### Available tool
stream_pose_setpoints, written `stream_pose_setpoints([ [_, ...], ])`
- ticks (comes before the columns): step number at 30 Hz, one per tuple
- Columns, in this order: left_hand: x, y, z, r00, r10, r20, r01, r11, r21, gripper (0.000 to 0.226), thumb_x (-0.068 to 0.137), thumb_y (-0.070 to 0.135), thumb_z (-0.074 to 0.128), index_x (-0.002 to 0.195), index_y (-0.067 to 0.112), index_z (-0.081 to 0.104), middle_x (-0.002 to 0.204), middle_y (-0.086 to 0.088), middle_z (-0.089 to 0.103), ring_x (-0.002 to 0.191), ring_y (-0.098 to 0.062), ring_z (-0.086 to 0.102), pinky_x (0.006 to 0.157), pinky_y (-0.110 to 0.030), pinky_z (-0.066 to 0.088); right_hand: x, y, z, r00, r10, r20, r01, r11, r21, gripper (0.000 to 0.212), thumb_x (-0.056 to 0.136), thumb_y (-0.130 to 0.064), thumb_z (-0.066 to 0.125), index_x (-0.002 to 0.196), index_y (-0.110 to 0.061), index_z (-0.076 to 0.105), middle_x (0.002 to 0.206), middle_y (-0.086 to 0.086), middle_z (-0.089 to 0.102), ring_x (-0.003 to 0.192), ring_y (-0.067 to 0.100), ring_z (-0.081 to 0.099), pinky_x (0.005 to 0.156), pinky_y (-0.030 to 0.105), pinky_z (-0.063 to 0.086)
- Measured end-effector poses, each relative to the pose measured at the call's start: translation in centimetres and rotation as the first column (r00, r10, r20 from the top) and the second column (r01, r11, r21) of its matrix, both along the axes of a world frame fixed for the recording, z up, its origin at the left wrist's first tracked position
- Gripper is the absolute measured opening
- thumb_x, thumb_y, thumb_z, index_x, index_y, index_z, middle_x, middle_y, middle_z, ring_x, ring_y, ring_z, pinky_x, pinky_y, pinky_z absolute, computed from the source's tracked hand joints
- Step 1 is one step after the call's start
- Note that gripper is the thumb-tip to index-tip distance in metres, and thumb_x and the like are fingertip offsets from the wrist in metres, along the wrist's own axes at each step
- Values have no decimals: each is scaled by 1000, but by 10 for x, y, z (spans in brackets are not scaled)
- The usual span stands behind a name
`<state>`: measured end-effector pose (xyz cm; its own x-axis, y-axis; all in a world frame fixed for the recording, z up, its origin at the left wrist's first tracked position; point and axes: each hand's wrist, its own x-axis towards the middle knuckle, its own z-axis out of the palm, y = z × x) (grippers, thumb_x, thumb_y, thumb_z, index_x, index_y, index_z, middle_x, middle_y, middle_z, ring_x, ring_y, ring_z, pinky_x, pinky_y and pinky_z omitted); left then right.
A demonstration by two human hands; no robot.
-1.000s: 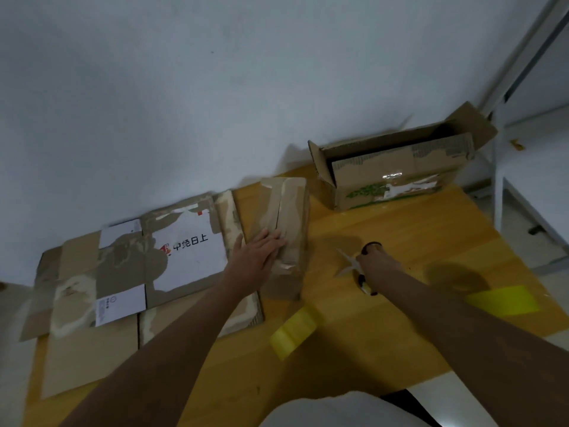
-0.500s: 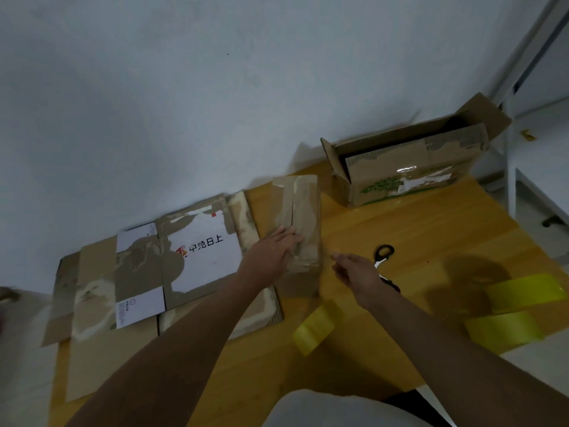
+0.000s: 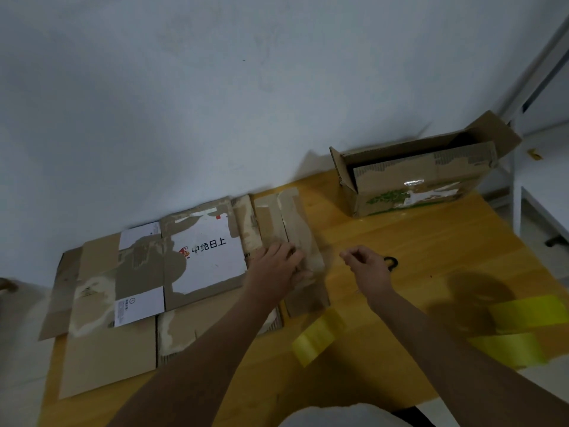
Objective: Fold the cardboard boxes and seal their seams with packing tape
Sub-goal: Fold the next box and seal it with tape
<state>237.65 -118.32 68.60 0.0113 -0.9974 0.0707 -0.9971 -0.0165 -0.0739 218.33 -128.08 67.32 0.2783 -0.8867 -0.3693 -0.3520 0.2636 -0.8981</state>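
A small folded brown box (image 3: 295,223) with old tape marks lies on the wooden table (image 3: 400,241) near the wall. My left hand (image 3: 277,269) rests flat on the box's near half, fingers straight. My right hand (image 3: 366,266) hovers just right of the box with loosely curled fingers and nothing visible in it. A strip of yellow packing tape (image 3: 314,337) lies off the box's near end. Black-handled scissors (image 3: 391,262) lie on the table behind my right hand, mostly hidden by it.
Flattened cardboard sheets, one with a white printed panel (image 3: 206,254), cover the table's left side. An open box (image 3: 415,183) stands at the back right by the wall. Two yellow tape pieces (image 3: 523,315) lie at the right edge. A white frame (image 3: 523,192) stands beyond.
My right hand set the scissors down on the table and moved left toward the small box, empty. My left hand stayed pressed on the box.
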Motion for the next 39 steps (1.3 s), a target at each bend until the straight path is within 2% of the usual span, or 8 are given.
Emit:
stream_pose_setpoints([
  [4, 7, -7, -8, 991, -109, 75, 107, 994, 23, 40, 93, 52, 47, 113, 18, 52, 108, -7, 58, 93, -24, 60, 71, -36, 53, -1, -1, -3, 999, 0, 33, 1, 1000, -18, 24, 94, -25, 64, 73, -12, 61, 64, -5, 53, 60, 9, 47, 59, 26, 38],
  [10, 1, -16, -6, 993, -81, 83, 81, 997, 0, 74, 89, 68, 35, 131, 10, 54, 103, -10, 59, 89, -24, 55, 72, -35, 51, -3, 2, -9, 999, 41, -8, -41, 989, -143, 25, 96, -29, 59, 85, -8, 64, 68, 0, 55, 54, 7, 45, 52, 26, 38],
  [14, 2, -23, -1, 994, -80, 72, 80, 997, 3, 79, 90, 76, 30, 124, 10, 59, 97, -10, 55, 84, -24, 52, 70, -35, 46, 2, 0, -21, 995, 49, -86, -68, 970, -234, 27, 100, -33, 51, 87, -12, 63, 76, 5, 61, 60, 18, 52, 54, 34, 43],
  [18, 5, -25, -10, 992, -98, 85, 93, 994, 57, 81, 92, 75, 31, 130, 6, 53, 123, -24, 53, 117, -38, 51, 99, -47, 44, 8, 1, -35, 989, 60, -135, -104, 933, -345, 24, 102, -26, 48, 88, -10, 59, 78, 3, 58, 73, 20, 53, 61, 35, 41],
  [21, 6, -29, -17, 989, -137, 56, 132, 987, 87, 83, 95, 72, 29, 133, 0, 46, 149, -31, 35, 143, -45, 28, 114, -56, 29, 15, -1, -41, 976, 93, -196, -165, 906, -389, 24, 103, -22, 44, 86, -9, 54, 81, 2, 53, 79, 20, 48, 65, 31, 35],
  [31, 7, -30, -24, 982, -184, 35, 182, 982, 55, 81, 98, 66, 26, 141, -1, 36, 152, -33, 30, 145, -47, 21, 116, -59, 25, 54, 1, -55, 917, 178, -358, -328, 846, -420, 49, 99, -39, 16, 89, -5, 51, 87, 12, 53, 82, 25, 45, 72, 40, 39],
  [36, 9, -30, -30, 978, -206, 34, 205, 978, 40, 81, 97, 66, 28, 139, -2, 39, 151, -34, 31, 144, -49, 22, 116, -59, 23, 56, -17, -61, 769, 338, -543, -556, 772, -308, 19, 97, -29, 53, 101, -10, 50, 100, 9, 56, 94, 27, 51, 81, 39, 44],
  [39, 9, -30, -29, 978, -208, 25, 207, 978, 39, 84, 96, 68, 26, 139, -2, 45, 150, -33, 33, 143, -49, 25, 116, -59, 26, 66, -31, -56, 653, 462, -601, -674, 716, -182, 40, 88, -33, 66, 114, -11, 45, 113, 7, 55, 106, 25, 53, 85, 35, 44],
])
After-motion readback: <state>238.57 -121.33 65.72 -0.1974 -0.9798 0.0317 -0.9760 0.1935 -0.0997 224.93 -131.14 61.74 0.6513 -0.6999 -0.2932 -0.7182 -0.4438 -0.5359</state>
